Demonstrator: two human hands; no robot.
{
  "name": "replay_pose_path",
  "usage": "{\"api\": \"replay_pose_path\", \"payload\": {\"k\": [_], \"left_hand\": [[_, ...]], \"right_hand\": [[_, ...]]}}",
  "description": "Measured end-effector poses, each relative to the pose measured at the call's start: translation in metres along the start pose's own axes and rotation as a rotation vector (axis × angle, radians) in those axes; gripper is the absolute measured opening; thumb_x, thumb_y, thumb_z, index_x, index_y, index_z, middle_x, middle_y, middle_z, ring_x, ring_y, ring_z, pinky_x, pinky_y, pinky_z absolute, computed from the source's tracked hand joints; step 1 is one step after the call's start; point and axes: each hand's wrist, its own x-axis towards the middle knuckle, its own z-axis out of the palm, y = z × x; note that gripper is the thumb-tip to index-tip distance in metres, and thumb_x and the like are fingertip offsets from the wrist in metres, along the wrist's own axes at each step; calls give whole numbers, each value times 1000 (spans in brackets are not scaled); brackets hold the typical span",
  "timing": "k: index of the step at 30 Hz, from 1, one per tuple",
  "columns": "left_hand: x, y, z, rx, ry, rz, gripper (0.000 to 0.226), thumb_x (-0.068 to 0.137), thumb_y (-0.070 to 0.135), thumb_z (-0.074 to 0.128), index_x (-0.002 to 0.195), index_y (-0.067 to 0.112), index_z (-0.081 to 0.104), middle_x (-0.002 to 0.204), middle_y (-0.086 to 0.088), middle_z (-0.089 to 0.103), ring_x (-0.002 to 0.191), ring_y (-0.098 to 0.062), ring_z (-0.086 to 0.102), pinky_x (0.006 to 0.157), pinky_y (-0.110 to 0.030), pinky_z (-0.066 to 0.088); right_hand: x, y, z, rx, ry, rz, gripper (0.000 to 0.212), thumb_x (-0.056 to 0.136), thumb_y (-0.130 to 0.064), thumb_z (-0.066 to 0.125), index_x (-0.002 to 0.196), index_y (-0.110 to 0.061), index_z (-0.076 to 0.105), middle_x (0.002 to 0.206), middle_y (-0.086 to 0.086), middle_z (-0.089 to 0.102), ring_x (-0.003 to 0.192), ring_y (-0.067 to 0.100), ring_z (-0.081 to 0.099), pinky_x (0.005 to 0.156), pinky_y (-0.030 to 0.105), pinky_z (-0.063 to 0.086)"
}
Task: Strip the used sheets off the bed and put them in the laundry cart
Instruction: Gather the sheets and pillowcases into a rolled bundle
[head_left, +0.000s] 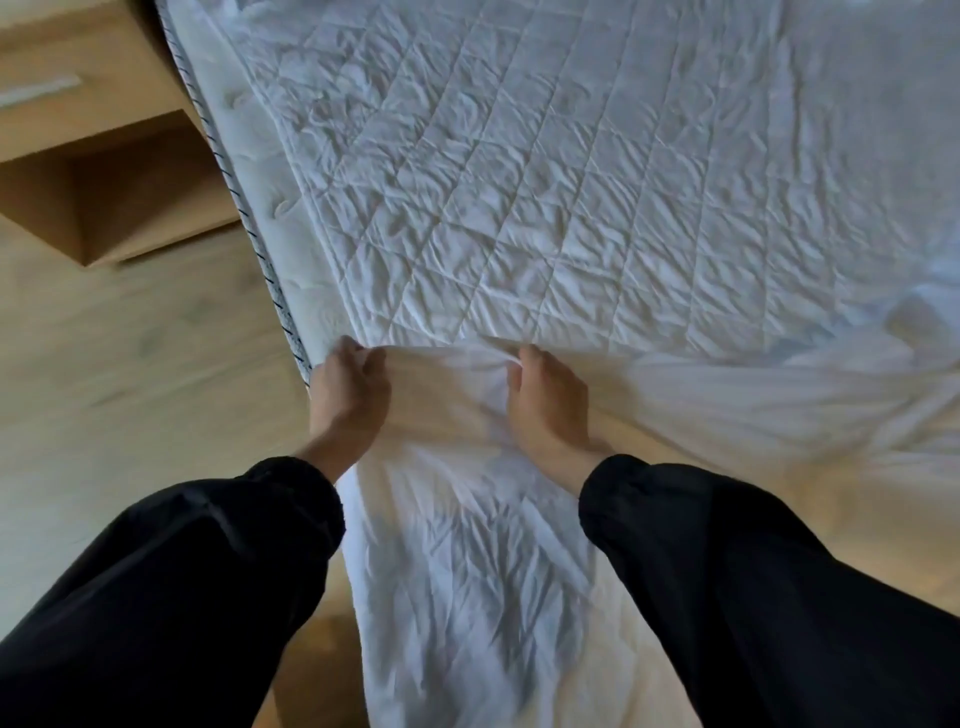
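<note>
Both hands clutch the white sheet (467, 545) at the mattress corner: left hand (347, 387) by the piped edge, right hand (545, 400) bunching a fold. The sheet hangs toward the floor (130, 374), the quilted pad (545, 182) exposed above.

a light wooden bedside cabinet (104, 88) with a drawer and open niche, beside wood-grain floor (130, 364).

Dim, soft light; motion blur lower right, wide-angle bending at edges.
</note>
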Motion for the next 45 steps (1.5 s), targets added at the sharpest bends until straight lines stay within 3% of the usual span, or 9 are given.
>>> {"api": "replay_pose_path", "payload": {"k": [5,8,10,13,20,28,34,41,45], "left_hand": [[11,-65,-47,122,202,-134,22,95,24,45,97,3,52,104,-32,59,99,-46,53,76,-43,39],[2,-92,-51,179,157,-182,16,96,27,43,91,12,46,102,-27,59,96,-44,54,78,-43,40],[-2,-97,-43,268,80,-144,12,92,21,44,94,11,49,104,-26,56,100,-41,50,84,-45,37],[-8,-81,-25,500,-17,-52,37,82,20,52,118,10,51,125,-19,41,116,-36,37,100,-47,26],[-29,-2,27,468,-289,451,67,88,49,45,144,16,32,146,-5,36,139,-26,22,116,-49,5],[-25,71,84,487,-425,611,67,91,55,45,144,19,29,144,-8,41,130,-29,39,106,-41,27],[-29,114,122,405,-440,583,49,95,52,43,121,10,47,115,-16,60,105,-36,56,80,-40,39],[6,113,91,380,-184,608,38,98,44,42,102,8,54,97,-25,62,91,-45,58,67,-40,35],[9,124,82,490,-148,564,30,99,35,43,107,7,53,102,-25,60,96,-43,57,72,-44,38]], "right_hand": [[-4,-60,24,189,-55,-295,18,101,-18,42,90,-9,53,88,5,50,82,25,46,73,34,31],[-10,-63,38,157,-216,-392,26,96,-11,44,71,-16,46,80,-3,47,87,24,45,82,36,29],[-15,-48,43,30,-305,-416,21,98,-16,41,87,-17,59,115,3,53,127,23,36,104,48,21],[-15,-19,36,-141,-296,-316,36,101,-28,33,134,-20,46,155,11,19,146,23,2,114,58,-3],[-5,52,-6,-312,-234,124,50,102,-36,22,149,-21,14,158,20,-9,145,36,-13,109,67,-5],[-22,103,-29,-266,-158,260,59,101,-37,28,153,-25,4,160,13,-9,146,35,-6,109,64,7],[-39,141,-40,-413,-112,337,59,97,-45,25,149,-21,14,158,20,2,145,41,-2,106,69,-1],[-61,139,-43,-190,-122,170,59,101,-45,26,152,-26,3,160,7,-11,147,25,-10,114,56,-1],[-89,152,-44,-173,-76,350,66,97,-41,35,152,-24,2,159,12,-15,146,32,-15,111,63,-4]]}}
